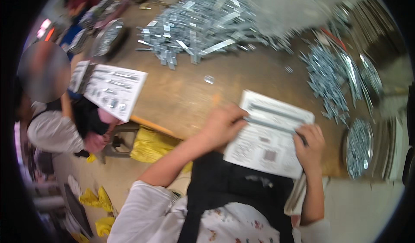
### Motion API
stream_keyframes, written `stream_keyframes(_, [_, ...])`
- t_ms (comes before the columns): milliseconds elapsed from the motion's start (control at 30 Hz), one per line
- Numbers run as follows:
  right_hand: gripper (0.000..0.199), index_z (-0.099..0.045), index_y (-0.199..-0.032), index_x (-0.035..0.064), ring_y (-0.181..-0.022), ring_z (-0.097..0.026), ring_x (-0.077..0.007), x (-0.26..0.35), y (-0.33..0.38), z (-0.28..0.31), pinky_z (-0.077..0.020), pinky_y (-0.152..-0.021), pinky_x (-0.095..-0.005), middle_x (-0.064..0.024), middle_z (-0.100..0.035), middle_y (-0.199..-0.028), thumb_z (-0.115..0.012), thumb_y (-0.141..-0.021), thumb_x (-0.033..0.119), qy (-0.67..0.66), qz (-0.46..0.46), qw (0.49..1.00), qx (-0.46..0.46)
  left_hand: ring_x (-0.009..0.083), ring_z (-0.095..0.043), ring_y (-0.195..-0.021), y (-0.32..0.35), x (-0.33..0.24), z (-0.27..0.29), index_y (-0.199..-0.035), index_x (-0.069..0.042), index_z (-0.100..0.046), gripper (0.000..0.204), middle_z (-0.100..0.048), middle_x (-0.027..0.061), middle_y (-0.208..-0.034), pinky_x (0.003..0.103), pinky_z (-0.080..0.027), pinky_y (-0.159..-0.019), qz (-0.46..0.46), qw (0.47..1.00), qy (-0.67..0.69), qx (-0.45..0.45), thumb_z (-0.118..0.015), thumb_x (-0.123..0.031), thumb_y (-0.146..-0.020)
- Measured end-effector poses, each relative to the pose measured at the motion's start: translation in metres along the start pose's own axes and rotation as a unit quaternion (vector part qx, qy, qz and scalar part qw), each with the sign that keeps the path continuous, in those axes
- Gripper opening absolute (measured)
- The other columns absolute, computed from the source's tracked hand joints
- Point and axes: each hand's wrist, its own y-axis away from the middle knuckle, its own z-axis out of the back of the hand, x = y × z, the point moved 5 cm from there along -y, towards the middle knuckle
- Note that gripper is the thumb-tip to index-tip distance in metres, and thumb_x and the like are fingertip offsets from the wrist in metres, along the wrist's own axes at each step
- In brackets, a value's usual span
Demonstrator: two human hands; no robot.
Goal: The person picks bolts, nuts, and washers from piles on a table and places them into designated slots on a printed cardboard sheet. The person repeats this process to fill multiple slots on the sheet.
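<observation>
A white printed card [285, 163] lies tilted on the near table edge, above my black apron. Two long grey metal strips cross its upper half. My left hand [222, 126] is at the card's left edge, fingers bent and closed, thumb and fingertips on the left end of the lower metal strip [271, 125]. At that strip's right end is my right hand [310, 146], its thumb and curled fingers closed on it over the card's right edge. A small dark spot shows between the right fingers, too blurred to name. Dark printed shapes fill the card's lower half.
A large heap of flat metal pieces [194, 27] covers the far table, partly under clear plastic [298, 9]. Smaller pieces [326, 81] and a round dish [359, 150] of them lie right, beside stacked cards [382, 150]. At left a person holds another card [114, 87].
</observation>
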Motion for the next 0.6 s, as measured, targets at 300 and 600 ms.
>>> stream_keyframes(300, [0.024, -0.067, -0.1, -0.0021, -0.092, -0.065, -0.0288, -0.008, 0.016, 0.021, -0.0518, -0.082, -0.0351, -0.0159, -0.067, -0.102, -0.066, -0.076, -0.008, -0.087, -0.112, 0.985, -0.1, 0.0337, -0.065, -0.099, -0.031, 0.13, 0.124, -0.115, -0.005, -0.065, 0.036, -0.067, 0.0182, -0.104, 0.043, -0.052, -0.082, 0.151, 0.907, -0.295, -0.261, -0.071, -0.029, -0.088])
stream_keyframes(600, [0.012, -0.07, -0.09, -0.0005, -0.071, -0.065, -0.0197, 0.007, 0.0, 0.025, -0.0502, -0.063, -0.0277, -0.013, -0.069, -0.088, -0.068, -0.079, -0.007, -0.129, -0.056, 0.987, -0.079, 0.0322, -0.068, -0.088, -0.027, 0.182, 0.176, -0.121, -0.004, -0.061, 0.052, -0.07, 0.0161, -0.097, 0.043, -0.054, -0.076, 0.333, 0.901, -0.225, -0.166, -0.081, -0.025, -0.078])
